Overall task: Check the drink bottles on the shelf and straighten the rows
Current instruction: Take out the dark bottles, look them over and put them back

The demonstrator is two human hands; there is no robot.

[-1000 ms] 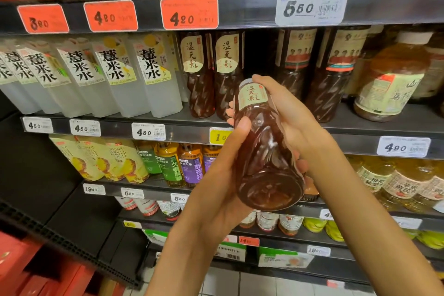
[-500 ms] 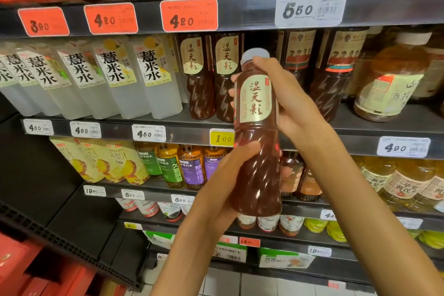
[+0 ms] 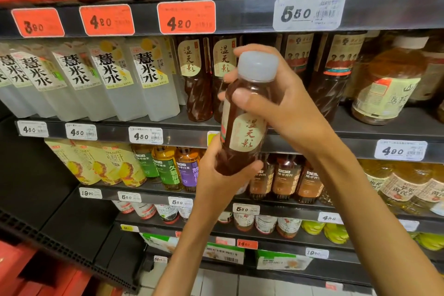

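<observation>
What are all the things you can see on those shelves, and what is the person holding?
Dark brown tea bottle with a white cap and cream label: one, held in front of the shelves by both hands.
Matching dark brown tea bottles: two in the front row, second shelf, behind the held one.
Cloudy white square bottles with black lettering: at least five, second shelf, left.
Amber bottle with a pale cap: one, second shelf, right.
Yellow juice pouches: three, third shelf, left.
Orange price tags: three, top shelf edge.
White price tags: many, on the shelf edges.
Left hand: one, grips the held bottle's lower part.
Right hand: one, grips the bottle's neck.
</observation>
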